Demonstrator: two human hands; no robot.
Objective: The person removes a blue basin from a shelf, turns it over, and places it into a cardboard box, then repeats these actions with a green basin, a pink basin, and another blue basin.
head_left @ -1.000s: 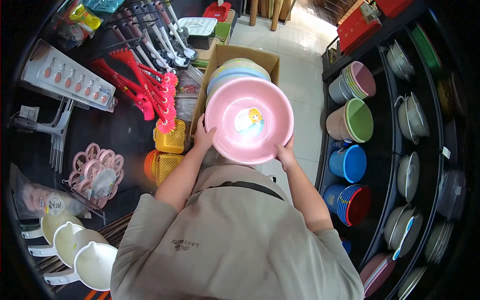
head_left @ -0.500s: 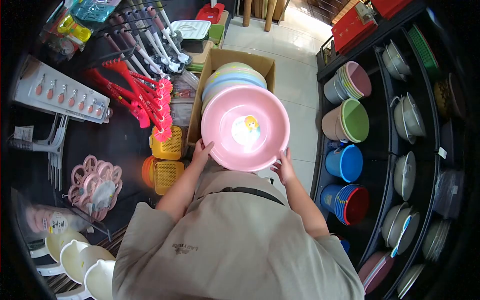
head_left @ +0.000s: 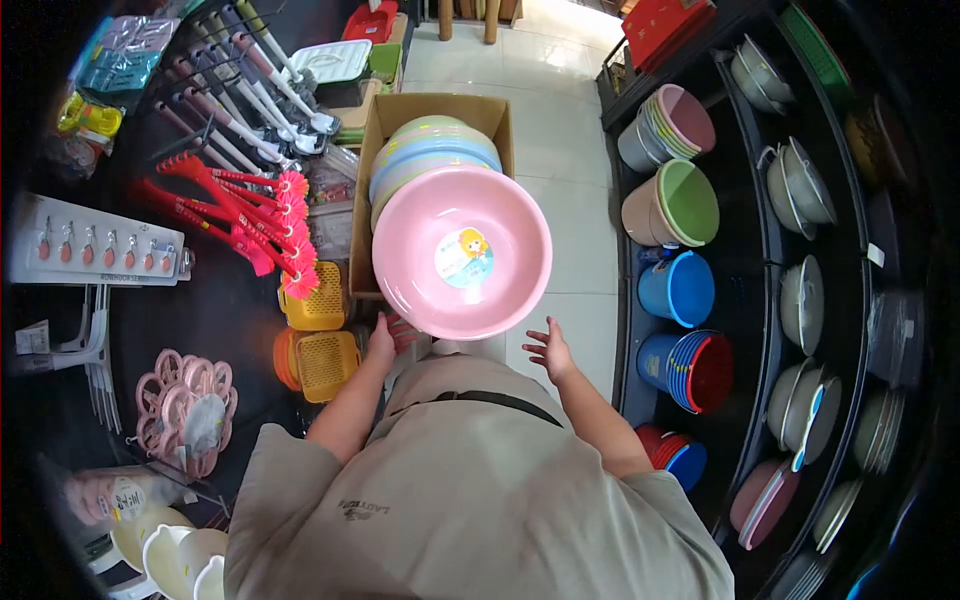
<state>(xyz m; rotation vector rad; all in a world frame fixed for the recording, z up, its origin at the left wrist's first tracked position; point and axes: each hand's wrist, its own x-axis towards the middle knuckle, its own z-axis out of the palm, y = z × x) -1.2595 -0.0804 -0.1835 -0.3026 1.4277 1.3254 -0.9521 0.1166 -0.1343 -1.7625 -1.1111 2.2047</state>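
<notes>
A pink basin [head_left: 400,250] with a cartoon sticker on its bottom rests at the front of an open cardboard box [head_left: 507,140]. Behind it, a stack of pale green and blue basins [head_left: 435,150] stands in the box. My left hand [head_left: 392,338] is just below the basin's lower left edge with its fingers apart. To the lower right of the rim, my right hand [head_left: 548,352] is spread and holds nothing, clear of the basin.
On the left are red flower-ended brushes [head_left: 240,215], yellow baskets [head_left: 328,365], pink hangers [head_left: 185,410] and a hook board [head_left: 95,245]. Dark shelves on the right hold blue buckets [head_left: 676,290], a green bucket [head_left: 688,203] and several metal basins. Tiled floor [head_left: 570,240] shows between.
Both my hands have let go of the pink basin and moved down away from its rim, fingers opening. The whole view has shifted slightly, so the box and shelves appear farther left.
</notes>
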